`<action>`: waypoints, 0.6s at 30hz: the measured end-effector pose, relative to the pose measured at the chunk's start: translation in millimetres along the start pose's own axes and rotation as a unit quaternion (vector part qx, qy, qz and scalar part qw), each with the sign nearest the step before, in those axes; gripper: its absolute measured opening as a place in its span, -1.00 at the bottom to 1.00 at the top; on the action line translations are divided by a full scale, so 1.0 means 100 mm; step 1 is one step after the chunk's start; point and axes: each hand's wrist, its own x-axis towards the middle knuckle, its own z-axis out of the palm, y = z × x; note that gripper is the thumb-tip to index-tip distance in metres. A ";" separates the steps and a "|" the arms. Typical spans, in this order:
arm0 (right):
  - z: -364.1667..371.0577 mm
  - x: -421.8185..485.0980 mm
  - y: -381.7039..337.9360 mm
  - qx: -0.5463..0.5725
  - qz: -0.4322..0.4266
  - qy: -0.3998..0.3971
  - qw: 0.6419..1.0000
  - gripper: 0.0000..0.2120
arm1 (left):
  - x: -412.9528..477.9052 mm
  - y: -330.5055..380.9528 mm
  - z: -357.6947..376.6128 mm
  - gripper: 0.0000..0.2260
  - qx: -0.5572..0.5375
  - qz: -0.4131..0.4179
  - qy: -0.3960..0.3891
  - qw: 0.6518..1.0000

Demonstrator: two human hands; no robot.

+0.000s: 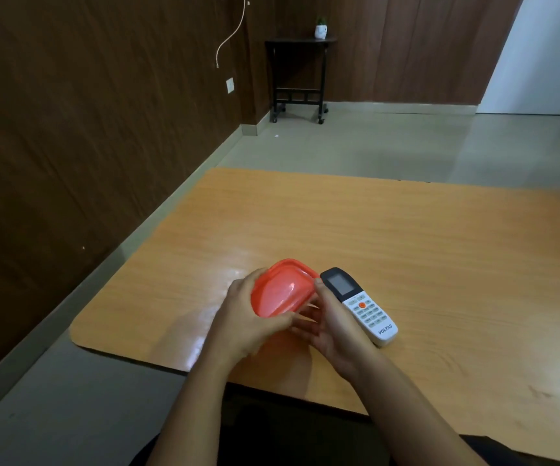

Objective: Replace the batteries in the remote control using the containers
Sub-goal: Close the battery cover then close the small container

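Note:
An orange lid (280, 287) is tilted up toward me over a container near the table's front edge. My left hand (245, 319) grips the lid's left and near rim. My right hand (330, 326) holds the right side, fingers curled at the lid's edge and the container beneath. The container body is mostly hidden behind both hands. A white remote control (361, 306) with a dark screen and an orange button lies face up on the table, just right of my right hand.
The wooden table (406, 247) stretches far and right. Its left edge runs close to a dark panelled wall. A small black side table (300, 75) with a potted plant stands far back on the floor.

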 end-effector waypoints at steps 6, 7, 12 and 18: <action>0.05 -0.09 0.01 -0.218 -0.023 -0.021 0.976 -0.73 | 0.11 -0.47 -0.68 -0.35 0.026 -0.136 0.209 0.968; 0.06 -0.11 0.02 -0.238 -0.016 -0.035 0.971 -0.73 | 0.12 -0.57 -0.76 -0.35 0.047 -0.157 0.229 0.959; 0.12 -0.16 0.04 -0.314 -0.012 -0.095 0.944 -0.77 | 0.16 -0.85 -0.97 -0.42 0.084 -0.203 0.237 0.946; 0.09 -0.15 0.03 -0.359 -0.008 -0.130 0.924 -0.77 | 0.14 -1.12 -1.12 -0.52 0.092 -0.164 0.275 0.943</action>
